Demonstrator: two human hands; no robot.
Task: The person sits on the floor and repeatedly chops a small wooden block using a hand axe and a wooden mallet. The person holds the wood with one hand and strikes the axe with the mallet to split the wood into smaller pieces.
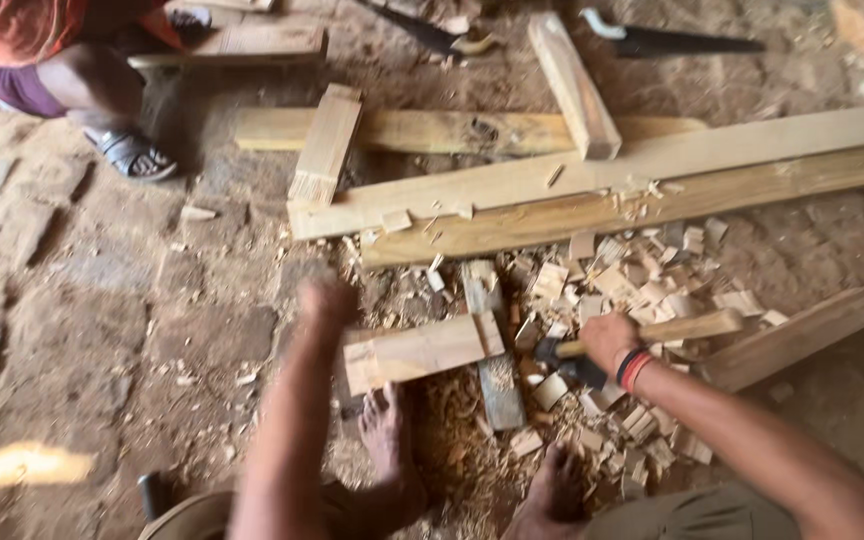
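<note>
Gripping a hammer (642, 335) close under its head, the right hand (607, 340) is clenched round the wooden handle, the dark head low over the chips (642, 280) just right of a short block (417, 352). The left hand (327, 300) rests at the block's left end; it is blurred, so I cannot tell whether its fingers grip the wood or only press on it. The block lies across a narrow slat (497, 385) on the dirt floor, with two bare feet (387, 430) just below it. A blow that glances off could land on the toes, which sit very near the work. The block could also rock on the slat if the left hand's hold is loose. Loose chips underfoot may slip. Long planks (592, 195) and two saws (672, 42) lie beyond, and another person's sandalled foot (132, 155) stands at upper left.
</note>
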